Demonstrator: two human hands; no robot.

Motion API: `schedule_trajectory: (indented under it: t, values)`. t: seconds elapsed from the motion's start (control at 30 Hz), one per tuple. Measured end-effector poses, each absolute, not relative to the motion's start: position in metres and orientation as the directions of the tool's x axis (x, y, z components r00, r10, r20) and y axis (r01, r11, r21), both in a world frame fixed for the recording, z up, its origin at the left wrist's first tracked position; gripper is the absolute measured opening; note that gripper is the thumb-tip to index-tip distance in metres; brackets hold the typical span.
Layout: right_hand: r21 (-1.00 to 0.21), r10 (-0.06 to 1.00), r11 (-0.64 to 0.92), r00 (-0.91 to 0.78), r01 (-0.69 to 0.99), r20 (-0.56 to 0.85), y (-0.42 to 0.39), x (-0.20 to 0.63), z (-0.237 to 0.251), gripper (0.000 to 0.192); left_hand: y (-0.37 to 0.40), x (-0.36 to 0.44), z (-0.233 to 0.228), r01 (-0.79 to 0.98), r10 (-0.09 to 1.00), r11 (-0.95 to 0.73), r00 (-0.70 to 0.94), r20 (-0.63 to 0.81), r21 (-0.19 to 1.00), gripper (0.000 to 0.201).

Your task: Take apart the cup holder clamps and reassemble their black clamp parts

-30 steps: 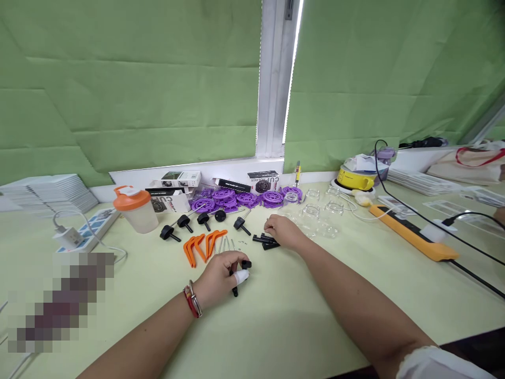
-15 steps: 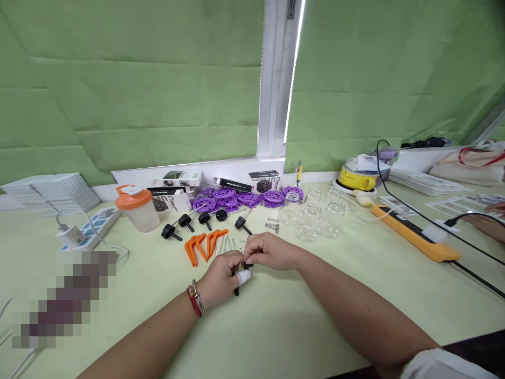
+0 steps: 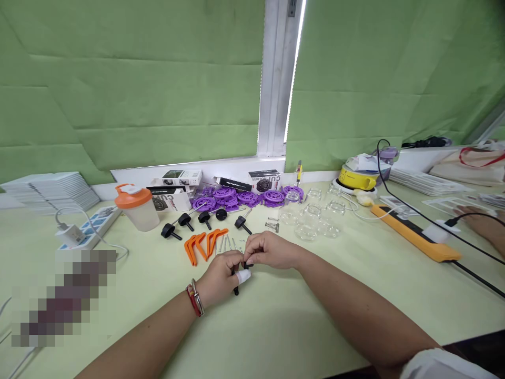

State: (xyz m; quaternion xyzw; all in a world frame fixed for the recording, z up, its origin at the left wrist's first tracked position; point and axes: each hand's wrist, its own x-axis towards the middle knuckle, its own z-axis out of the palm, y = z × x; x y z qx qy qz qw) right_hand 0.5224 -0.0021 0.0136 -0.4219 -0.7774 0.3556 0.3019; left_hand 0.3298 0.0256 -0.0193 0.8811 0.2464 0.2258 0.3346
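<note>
My left hand (image 3: 221, 279) is closed around a black plastic part with a short peg (image 3: 235, 290) that pokes out below the thumb. A white wrap covers that thumb's tip. My right hand (image 3: 272, 250) pinches at the top of the same dark part, its fingertips against those of my left hand. Most of the held part is hidden by the fingers. Just beyond the hands lie thin metal rods (image 3: 224, 243), orange angled pieces (image 3: 196, 247) and a black knob with a peg (image 3: 242, 225). Small springs (image 3: 272, 226) rest beyond my right hand.
Purple wheel-shaped parts (image 3: 224, 196) are heaped along the back beside printed boxes (image 3: 175, 201). Clear jars (image 3: 311, 213) stand back right, near an orange power strip (image 3: 414, 234) with cables. A shaker bottle (image 3: 138, 210) stands left. Another person's hand (image 3: 483, 223) is far right.
My two hands stay together on the black part with hardly any movement. The other person's hand at the far right has come further into view.
</note>
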Motion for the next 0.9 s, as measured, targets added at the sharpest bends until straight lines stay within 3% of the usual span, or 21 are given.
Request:
schedule_trajectory:
  t: [0.6, 0.7, 0.77, 0.8, 0.9]
  values:
    - [-0.784, 0.892, 0.378, -0.422, 0.493, 0.164, 0.005, 0.53, 0.013, 0.012, 0.024, 0.329, -0.016, 0.286, 0.593, -0.635, 0.776, 0.214, 0.718, 0.012]
    - [-0.664, 0.967, 0.227, -0.083, 0.712, 0.241, 0.019, 0.551, 0.008, 0.025, 0.024, 0.329, -0.016, 0.288, 0.598, -0.629, 0.773, 0.212, 0.722, 0.015]
    - [-0.488, 0.954, 0.032, 0.119, 0.872, 0.274, 0.03, 0.567, 0.002, 0.03, 0.024, 0.329, -0.016, 0.293, 0.602, -0.625, 0.771, 0.207, 0.724, 0.016]
    - [-0.399, 0.958, -0.063, 0.168, 0.915, 0.234, 0.036, 0.575, -0.002, 0.032, 0.025, 0.329, -0.016, 0.294, 0.603, -0.622, 0.771, 0.205, 0.726, 0.016]
    - [-0.317, 0.97, -0.144, 0.197, 0.937, 0.143, 0.048, 0.588, -0.015, 0.035, 0.025, 0.328, -0.017, 0.293, 0.604, -0.616, 0.771, 0.2, 0.731, 0.015]
